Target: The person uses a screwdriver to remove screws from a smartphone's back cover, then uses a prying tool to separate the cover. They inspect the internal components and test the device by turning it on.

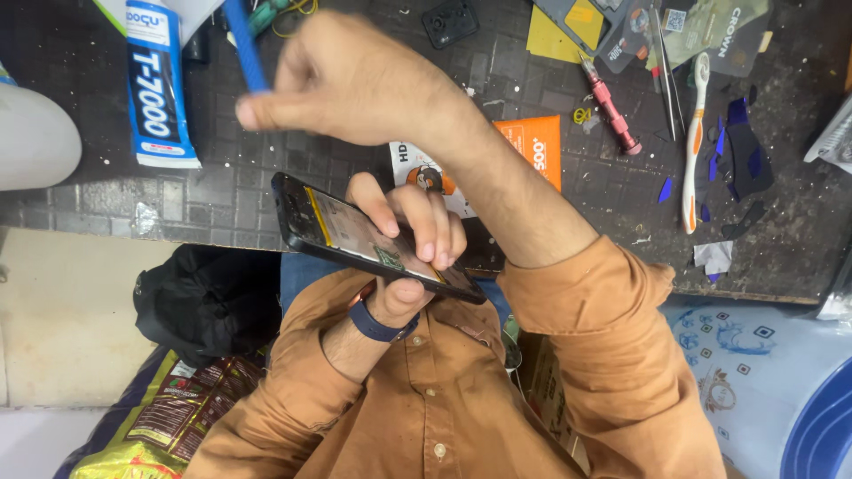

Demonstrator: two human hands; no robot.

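My left hand grips a black phone with its back off, showing the inside and a small green board. The fingers wrap over its right half and the thumb presses from below. A dark blue band sits on that wrist. My right hand is raised above the phone over the dark workbench. It is closed around a thin blue tool that sticks up and left out of the fist. The tool's tip is out of view.
A white-and-blue glue tube lies at the top left. An orange card, a pink screwdriver, tweezers and a white-orange toothbrush lie to the right. A black bag and a blue tub sit below the bench edge.
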